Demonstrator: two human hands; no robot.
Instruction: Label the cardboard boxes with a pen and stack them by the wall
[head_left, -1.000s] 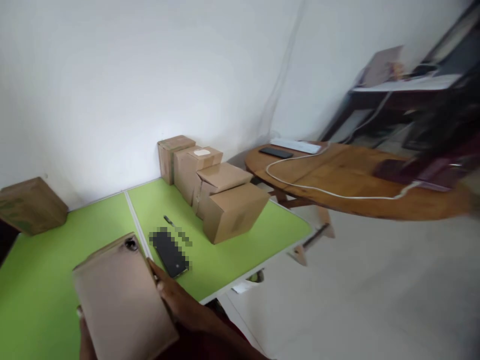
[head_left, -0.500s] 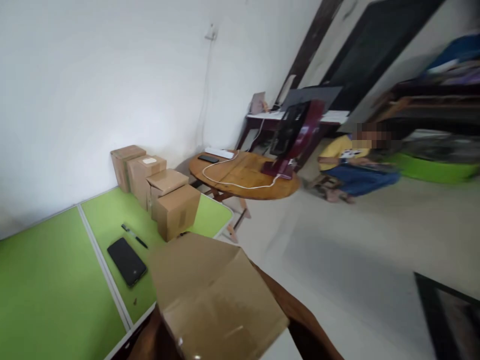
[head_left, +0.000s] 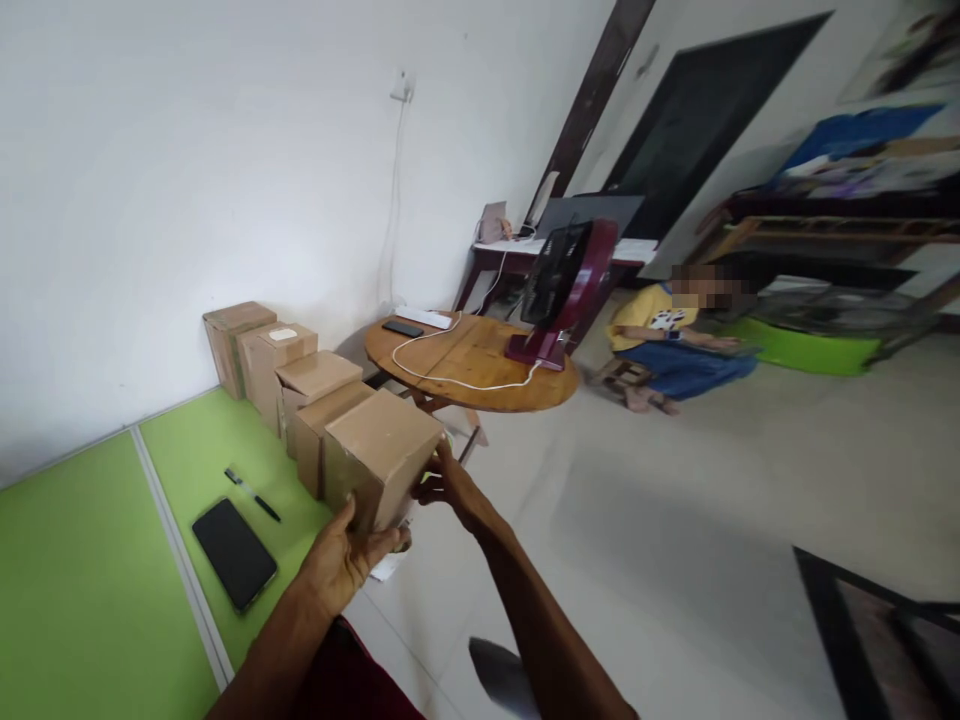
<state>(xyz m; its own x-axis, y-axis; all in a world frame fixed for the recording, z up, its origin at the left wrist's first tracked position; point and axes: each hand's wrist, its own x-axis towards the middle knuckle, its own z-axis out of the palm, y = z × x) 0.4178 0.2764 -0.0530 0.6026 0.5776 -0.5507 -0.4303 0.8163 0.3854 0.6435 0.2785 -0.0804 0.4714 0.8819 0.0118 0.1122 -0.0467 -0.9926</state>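
Both my hands hold a brown cardboard box (head_left: 384, 440) at the right edge of the green table (head_left: 90, 560). My left hand (head_left: 341, 560) grips its near lower side, thumb up against the face and fingers under the bottom edge. On the box's right side rests my right hand (head_left: 446, 485), its fingertips partly hidden behind the box. Just beyond stands a row of several similar cardboard boxes (head_left: 319, 378), running back to the wall; the held box is beside the nearest of them. Whether its base touches the table is hidden.
A black phone (head_left: 234, 553) and a pen (head_left: 253, 495) lie on the green table. Behind is a round wooden table (head_left: 465, 355) bearing a dark red fan (head_left: 566, 290), a white cable and another phone (head_left: 403, 328). A person in a yellow shirt (head_left: 660, 320) sits low at the right.
The box has moved forward and away from me, from close below the camera to the end of the row. Both hands, largely hidden before, now show around it.
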